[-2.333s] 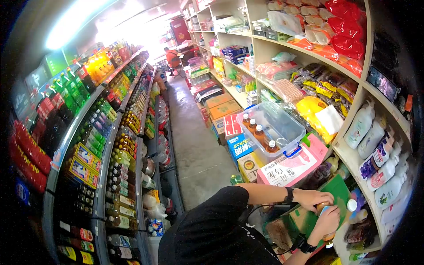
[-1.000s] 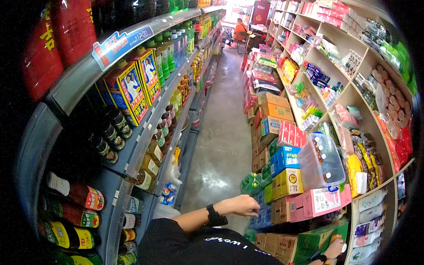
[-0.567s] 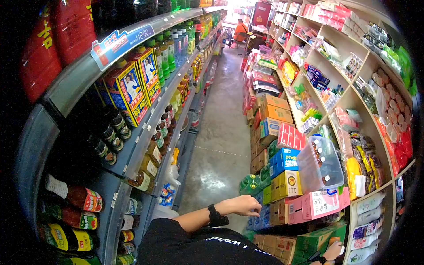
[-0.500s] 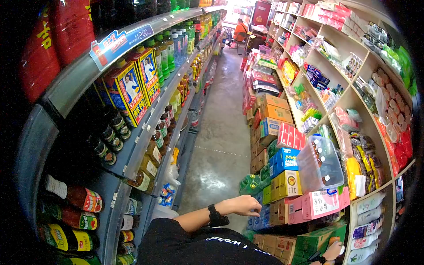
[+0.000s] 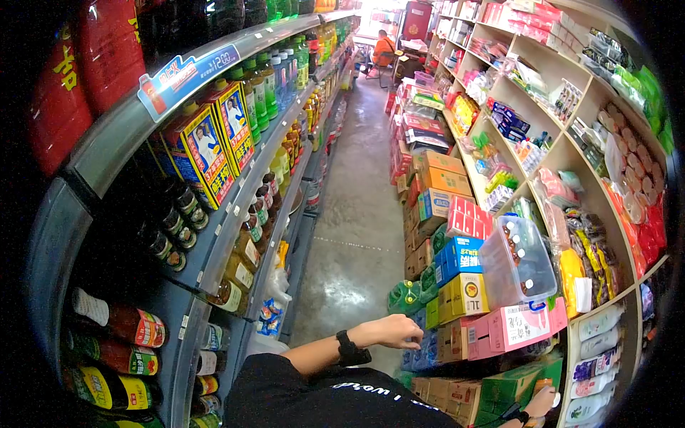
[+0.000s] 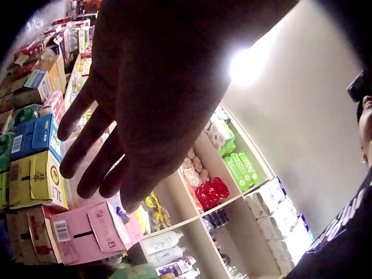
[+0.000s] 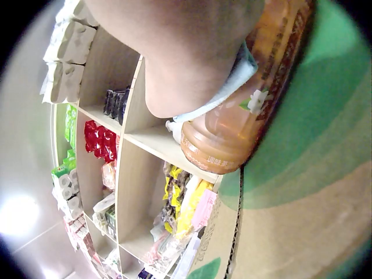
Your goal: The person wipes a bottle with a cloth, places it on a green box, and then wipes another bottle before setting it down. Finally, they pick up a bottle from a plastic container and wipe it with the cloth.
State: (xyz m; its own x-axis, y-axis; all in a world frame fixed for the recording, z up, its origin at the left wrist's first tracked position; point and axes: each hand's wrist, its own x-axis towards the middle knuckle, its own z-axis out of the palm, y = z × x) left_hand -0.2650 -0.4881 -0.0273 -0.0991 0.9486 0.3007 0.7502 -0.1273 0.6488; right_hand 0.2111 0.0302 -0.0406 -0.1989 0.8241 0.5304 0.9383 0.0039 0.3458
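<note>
My left hand hangs over the stacked cartons and the aisle edge, holding nothing; in the left wrist view the same hand has loosely spread fingers. At the lower right, my right hand grips an orange-brown drink bottle beside a green carton. The right wrist view has the hand pressing a light blue cloth against the bottle, which lies along the green and tan carton. Most of the right fingers are hidden there.
Drink shelves line the left side. A clear tub with small brown bottles rests near a pink carton. Goods shelves rise on the right. Down the grey aisle floor sits a person in orange.
Since the oldest frame, my left hand has let go of the bottle and moved left, and the head view has swung left. Over the last half second, only slight view shifts show.
</note>
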